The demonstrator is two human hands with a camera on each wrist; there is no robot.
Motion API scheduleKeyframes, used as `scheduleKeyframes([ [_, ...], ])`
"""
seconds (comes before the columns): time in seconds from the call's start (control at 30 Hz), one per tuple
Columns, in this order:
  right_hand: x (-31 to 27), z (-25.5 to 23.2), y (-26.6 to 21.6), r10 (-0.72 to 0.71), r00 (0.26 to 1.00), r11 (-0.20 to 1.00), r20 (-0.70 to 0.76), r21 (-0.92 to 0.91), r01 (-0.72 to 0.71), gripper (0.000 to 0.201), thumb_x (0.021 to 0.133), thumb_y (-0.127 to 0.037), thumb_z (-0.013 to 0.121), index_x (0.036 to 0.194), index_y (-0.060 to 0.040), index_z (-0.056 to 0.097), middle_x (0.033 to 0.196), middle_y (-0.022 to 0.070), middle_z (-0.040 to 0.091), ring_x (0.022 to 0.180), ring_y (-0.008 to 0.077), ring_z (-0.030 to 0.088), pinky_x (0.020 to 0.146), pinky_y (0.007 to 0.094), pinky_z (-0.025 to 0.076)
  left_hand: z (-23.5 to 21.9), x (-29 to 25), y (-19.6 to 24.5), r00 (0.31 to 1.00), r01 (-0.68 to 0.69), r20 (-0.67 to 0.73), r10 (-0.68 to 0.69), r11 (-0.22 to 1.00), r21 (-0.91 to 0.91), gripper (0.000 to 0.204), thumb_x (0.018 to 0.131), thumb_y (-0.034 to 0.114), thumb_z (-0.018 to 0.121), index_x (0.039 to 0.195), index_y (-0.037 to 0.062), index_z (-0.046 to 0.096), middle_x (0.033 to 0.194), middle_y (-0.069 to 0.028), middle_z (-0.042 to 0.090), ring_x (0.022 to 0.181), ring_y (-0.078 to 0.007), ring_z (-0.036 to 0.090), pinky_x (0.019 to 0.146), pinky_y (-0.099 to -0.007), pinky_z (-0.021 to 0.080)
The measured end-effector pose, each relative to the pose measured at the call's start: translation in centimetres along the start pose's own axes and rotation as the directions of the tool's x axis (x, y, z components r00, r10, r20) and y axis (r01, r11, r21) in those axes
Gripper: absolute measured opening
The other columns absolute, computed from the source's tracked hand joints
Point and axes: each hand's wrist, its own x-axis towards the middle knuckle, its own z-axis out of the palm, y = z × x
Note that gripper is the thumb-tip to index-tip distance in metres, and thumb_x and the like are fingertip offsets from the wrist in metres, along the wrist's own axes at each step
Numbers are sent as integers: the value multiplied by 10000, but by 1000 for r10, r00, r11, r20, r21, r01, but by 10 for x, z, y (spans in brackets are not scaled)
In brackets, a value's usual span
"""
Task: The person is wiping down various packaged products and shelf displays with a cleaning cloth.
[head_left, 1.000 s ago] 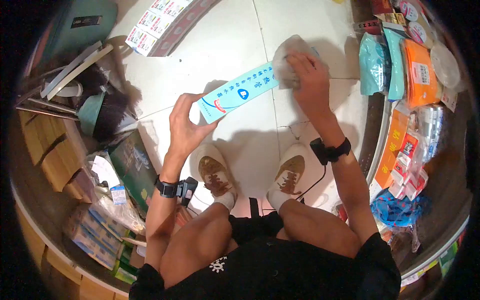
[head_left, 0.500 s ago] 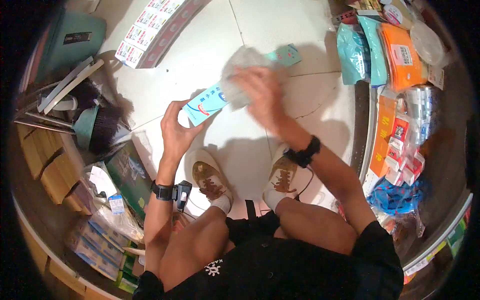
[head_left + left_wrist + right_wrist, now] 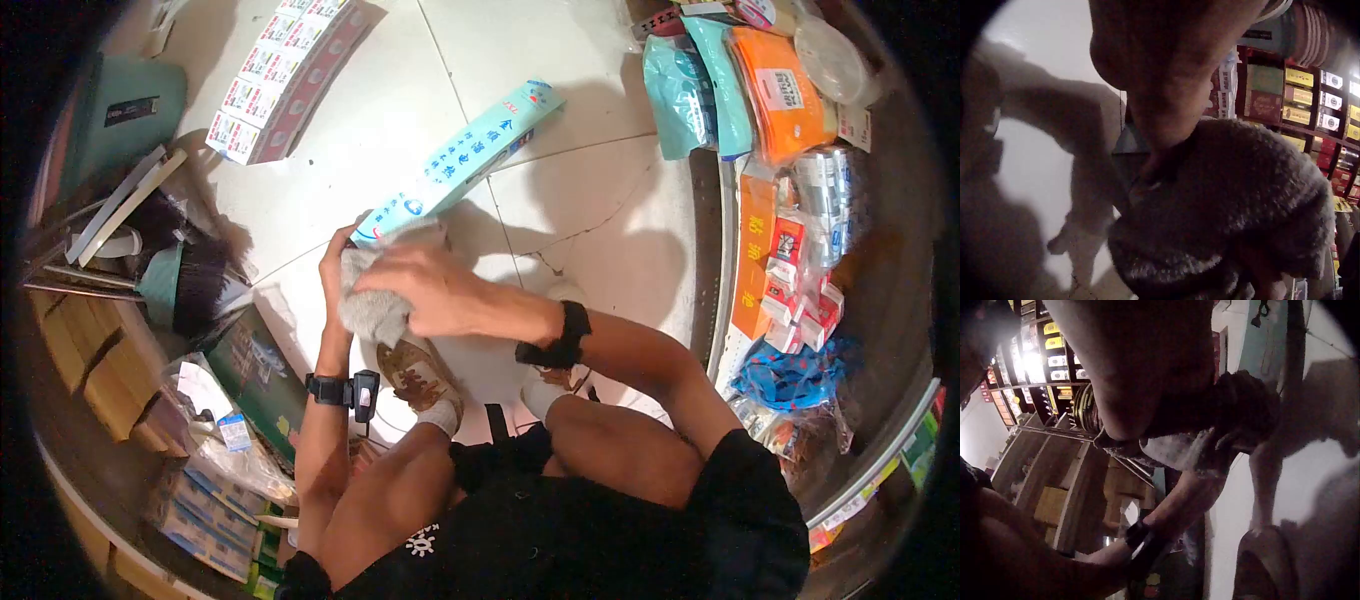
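Note:
A long light-blue cardboard box [image 3: 460,160] with blue Chinese lettering slants over the pale floor in the head view, its far end pointing away to the upper right. My left hand [image 3: 333,278] grips the near end, mostly hidden behind a grey fluffy cloth. That cloth [image 3: 372,308] is bunched under my right hand [image 3: 440,288], whose fingers hold it against the box's near end. In the left wrist view the cloth [image 3: 1241,187] fills much of the picture. The right wrist view has the box [image 3: 1266,347] beyond the cloth [image 3: 1191,450].
White-and-pink packs [image 3: 265,85] stand in a block on the floor [image 3: 390,60] at upper left. A green bin [image 3: 135,120], a broom [image 3: 205,270] and a teal dustpan [image 3: 160,285] are at left. Packaged goods [image 3: 785,95] line the right side. A shoe [image 3: 420,375] is below the hands.
My right hand has drawn the cloth along the box from its far end to the near end, uncovering the far part. The box now points more steeply away.

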Motion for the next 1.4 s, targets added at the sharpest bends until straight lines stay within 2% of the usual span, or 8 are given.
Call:
scheduleKeyframes([
  [0.17, -16, -32, -26, 187, 976, 923, 111, 319, -213, 537, 646, 81, 649, 1176, -8, 666, 1115, 213, 676, 1086, 382, 642, 915, 406, 518, 13, -8, 28, 974, -224, 45, 220, 932, 286, 567, 752, -6, 836, 1265, -37, 596, 1184, -141, 705, 1098, -190, 652, 943, -333, 530],
  [0.33, -52, -80, -5, 204, 961, 978, -187, 82, -192, 714, 730, 28, 736, 1404, -7, 503, 1327, 165, 604, 1197, 265, 610, 994, 399, 522, 12, -11, 40, 997, 43, 55, -48, 996, 83, 510, 839, 74, 799, 1285, -63, 594, 1150, -147, 702, 1061, -168, 648, 938, -335, 516],
  [0.4, -39, -122, 1, 637, 648, 763, -418, 221, -607, 676, 784, 52, 737, 1412, -3, 494, 1345, 166, 571, 1250, 247, 558, 1003, 383, 530, 7, -10, 37, 996, 64, 56, -67, 996, 59, 486, 855, 94, 789, 1274, -67, 603, 1139, -142, 702, 1034, -162, 649, 926, -324, 510],
  [0.53, -9, -171, 58, 258, 602, 901, -756, -37, -432, 569, 785, 108, 688, 1334, 1, 579, 1240, 174, 646, 1094, 291, 658, 940, 369, 545, 7, -12, 32, 987, 157, 53, -154, 985, -70, 458, 874, 140, 780, 1245, -78, 624, 1094, -136, 705, 983, -151, 649, 906, -301, 492],
  [0.77, 15, -142, 111, 21, 821, 710, -571, -569, -414, 543, 666, 69, 612, 1187, -64, 688, 1178, 150, 704, 1057, 358, 605, 930, 409, 492, 11, -12, 39, 966, 256, 78, -246, 951, -175, 478, 879, 168, 781, 1245, -94, 621, 1021, -118, 714, 907, -149, 666, 844, -286, 515],
  [0.97, 18, -97, 55, 56, 942, 818, -331, -526, -233, 571, 627, 70, 636, 1187, -36, 679, 1232, 128, 686, 1018, 344, 572, 934, 414, 478, 14, -14, 48, 971, 239, 25, -238, 958, -157, 467, 879, 171, 783, 1246, -74, 629, 1010, -114, 713, 848, -133, 661, 788, -266, 515],
  [1.23, 13, -45, 12, 22, 966, 905, -256, -406, -129, 499, 633, 55, 657, 1126, -24, 677, 1269, 117, 667, 1069, 360, 558, 965, 407, 471, 9, -31, 68, 934, 357, 160, -320, 866, -351, 951, 965, 760, 337, 1346, -94, 510, 1206, -179, 648, 1053, -217, 629, 948, -375, 481],
  [1.4, 5, -14, -13, -20, 986, 940, -164, -340, -37, 457, 656, 53, 671, 1104, -35, 684, 1244, 121, 677, 1080, 332, 565, 959, 401, 473, 22, -40, 97, 907, 420, 158, -390, 829, -368, 1033, 938, 809, 278, 1394, -100, 456, 1298, -216, 606, 1225, -277, 601, 1046, -412, 487],
])
